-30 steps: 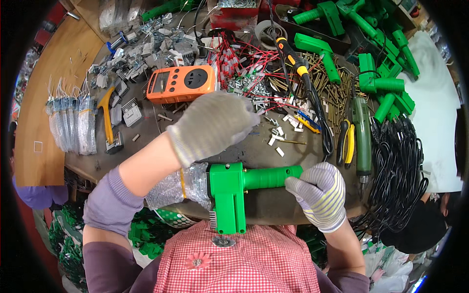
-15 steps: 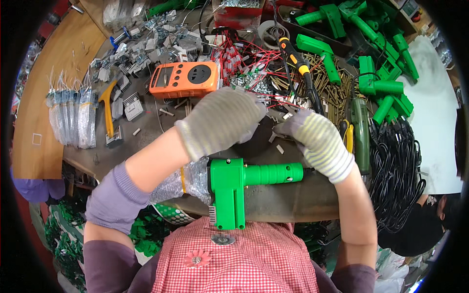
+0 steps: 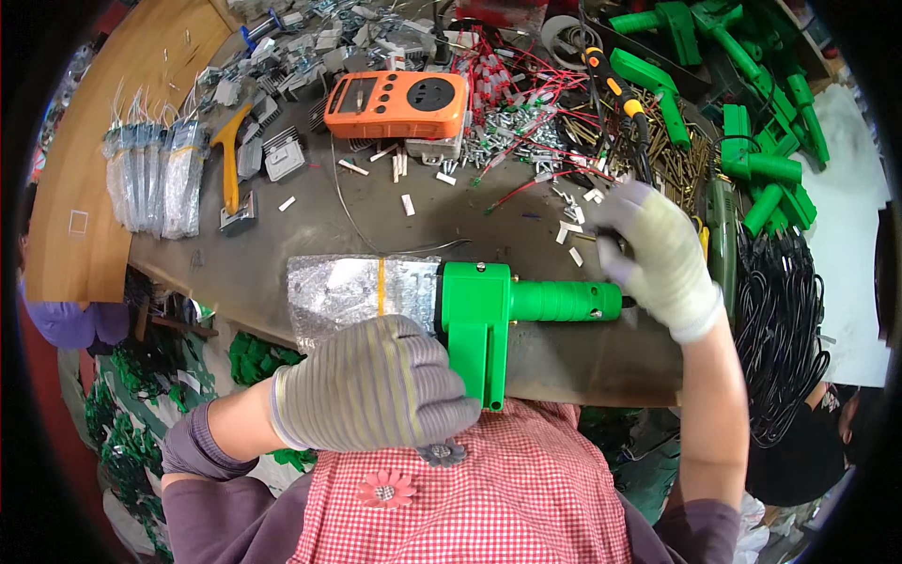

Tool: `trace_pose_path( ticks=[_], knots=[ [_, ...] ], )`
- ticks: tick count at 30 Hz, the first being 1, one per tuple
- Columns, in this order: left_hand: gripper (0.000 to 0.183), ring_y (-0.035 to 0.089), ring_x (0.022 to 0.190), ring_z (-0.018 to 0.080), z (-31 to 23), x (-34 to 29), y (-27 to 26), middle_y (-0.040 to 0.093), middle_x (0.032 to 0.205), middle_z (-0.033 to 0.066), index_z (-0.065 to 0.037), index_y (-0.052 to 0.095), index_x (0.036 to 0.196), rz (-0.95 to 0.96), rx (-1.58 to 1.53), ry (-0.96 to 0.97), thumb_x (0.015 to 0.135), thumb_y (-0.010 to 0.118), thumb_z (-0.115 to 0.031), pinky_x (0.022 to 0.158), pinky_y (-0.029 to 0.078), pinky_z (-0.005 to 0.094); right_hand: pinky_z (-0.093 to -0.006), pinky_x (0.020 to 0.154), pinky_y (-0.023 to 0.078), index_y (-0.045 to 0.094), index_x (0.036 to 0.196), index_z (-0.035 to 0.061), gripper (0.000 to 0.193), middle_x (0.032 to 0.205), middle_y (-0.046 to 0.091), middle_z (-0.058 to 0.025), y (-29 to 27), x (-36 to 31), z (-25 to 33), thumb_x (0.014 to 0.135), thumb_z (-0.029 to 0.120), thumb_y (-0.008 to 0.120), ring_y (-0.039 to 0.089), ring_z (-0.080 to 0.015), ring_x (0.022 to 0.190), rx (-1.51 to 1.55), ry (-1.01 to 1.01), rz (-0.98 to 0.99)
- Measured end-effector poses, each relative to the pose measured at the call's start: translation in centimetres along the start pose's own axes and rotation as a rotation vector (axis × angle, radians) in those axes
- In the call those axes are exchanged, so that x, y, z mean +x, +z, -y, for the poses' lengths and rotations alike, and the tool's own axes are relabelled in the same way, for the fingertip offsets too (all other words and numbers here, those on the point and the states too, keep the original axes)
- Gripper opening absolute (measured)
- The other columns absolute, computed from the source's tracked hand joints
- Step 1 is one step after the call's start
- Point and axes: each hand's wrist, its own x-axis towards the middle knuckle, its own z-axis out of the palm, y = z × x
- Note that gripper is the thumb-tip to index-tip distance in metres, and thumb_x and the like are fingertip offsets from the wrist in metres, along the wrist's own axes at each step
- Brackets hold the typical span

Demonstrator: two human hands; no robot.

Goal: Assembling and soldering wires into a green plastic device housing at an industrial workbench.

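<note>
A green plastic tool body [image 3: 476, 324] with a ribbed handle [image 3: 568, 301] lies across the front of the bench. Its flat end, wrapped in bubble wrap [image 3: 329, 287] with a yellow band, points left. My left hand [image 3: 376, 385], in a striped glove, is closed around the lower part of the green body. Beyond the handle's end is my right hand [image 3: 662, 258], also gloved, thumb and fingers parted beside small white pieces [image 3: 569, 228]. Its fingertips are slightly blurred, and nothing shows between them.
An orange multimeter [image 3: 396, 103] sits at the back middle, beside loose screws [image 3: 512, 141] and red wires. Metal parts [image 3: 282, 155] and a yellow-handled tool [image 3: 228, 164] lie left. Black cables [image 3: 775, 329], a green power tool [image 3: 722, 235] and green housings [image 3: 766, 169] crowd the right.
My left hand has come down from near the multimeter onto the green tool body. My right hand has shifted right and slightly nearer. The whole view has shifted.
</note>
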Motion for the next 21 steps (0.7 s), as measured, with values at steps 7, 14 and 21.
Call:
trace_pose_path(
  ticks=[7, 14, 21],
  knots=[
    [0.027, 0.063, 0.076, 0.0155, -0.5, -0.2, 1.1, 0.067, 0.086, -0.0025, -0.013, 0.072, 0.098, -0.102, 0.078, 0.147, 0.075, 0.071, -0.026, 0.061, 0.051, 0.0304, -0.0345, 0.066, 0.056, 0.07, 0.091, 0.012, 0.016, 0.088, 0.065, -0.0021, 0.9, -4.5, 9.2, 0.076, 0.017, 0.073, 0.066, -0.0228, 0.082, 0.493, -0.075, 0.23],
    [0.034, 0.063, 0.079, 0.0156, -0.3, -0.2, 0.7, 0.063, 0.083, -0.0009, -0.009, 0.069, 0.101, -0.066, 0.071, 0.19, 0.072, 0.064, -0.026, 0.066, 0.053, 0.0314, -0.0327, 0.058, 0.052, 0.068, 0.092, 0.0075, 0.023, 0.082, 0.061, -0.0033, 1.0, -4.6, 10.0, 0.075, 0.021, 0.061, 0.063, -0.0215, 0.074, 0.319, -0.245, 0.245],
    [0.042, 0.066, 0.088, 0.0186, -0.6, -1.1, 0.7, 0.07, 0.097, 0.0031, -0.008, 0.071, 0.102, -0.047, 0.394, 0.367, 0.077, 0.057, -0.04, 0.066, 0.049, 0.0302, -0.0436, 0.062, 0.052, 0.067, 0.102, 0.0094, 0.021, 0.078, 0.06, -0.0086, -0.3, -2.6, 5.9, 0.083, 0.017, 0.063, 0.063, -0.029, 0.072, -0.023, -0.155, 0.084]
  ],
)
